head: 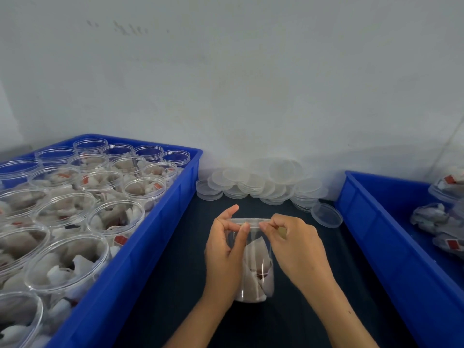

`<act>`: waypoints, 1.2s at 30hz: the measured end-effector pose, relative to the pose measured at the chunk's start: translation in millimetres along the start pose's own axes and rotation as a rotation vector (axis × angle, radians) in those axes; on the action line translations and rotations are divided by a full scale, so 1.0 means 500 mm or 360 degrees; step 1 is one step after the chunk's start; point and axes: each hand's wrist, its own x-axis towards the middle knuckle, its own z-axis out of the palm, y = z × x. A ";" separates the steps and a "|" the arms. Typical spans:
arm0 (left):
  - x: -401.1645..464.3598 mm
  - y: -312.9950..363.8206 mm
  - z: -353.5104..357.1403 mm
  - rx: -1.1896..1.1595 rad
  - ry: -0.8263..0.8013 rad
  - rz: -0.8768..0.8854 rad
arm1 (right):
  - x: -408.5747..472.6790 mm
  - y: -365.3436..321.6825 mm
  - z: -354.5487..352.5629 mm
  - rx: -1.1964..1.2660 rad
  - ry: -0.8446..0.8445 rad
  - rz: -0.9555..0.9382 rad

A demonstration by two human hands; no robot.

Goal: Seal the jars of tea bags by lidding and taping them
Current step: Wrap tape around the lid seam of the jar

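Observation:
A clear plastic jar (256, 272) with tea bags inside stands on the dark table between my hands, and a clear lid (248, 220) sits on its top. My left hand (224, 252) grips the jar's left side, thumb pressed on the rim just under the lid. My right hand (291, 242) pinches at the lid's edge with thumb and forefinger, close to the left thumb. Whether tape is between those fingers I cannot tell.
A blue crate (160, 222) on the left holds several open jars of tea bags. A second blue crate (376, 234) on the right holds sealed jars lying down. A heap of clear lids (263, 182) lies against the white wall behind the jar.

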 end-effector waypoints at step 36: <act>0.020 -0.010 -0.015 -0.0053 -0.0088 -0.0453 | -0.007 -0.008 -0.005 -0.0081 -0.0067 -0.0087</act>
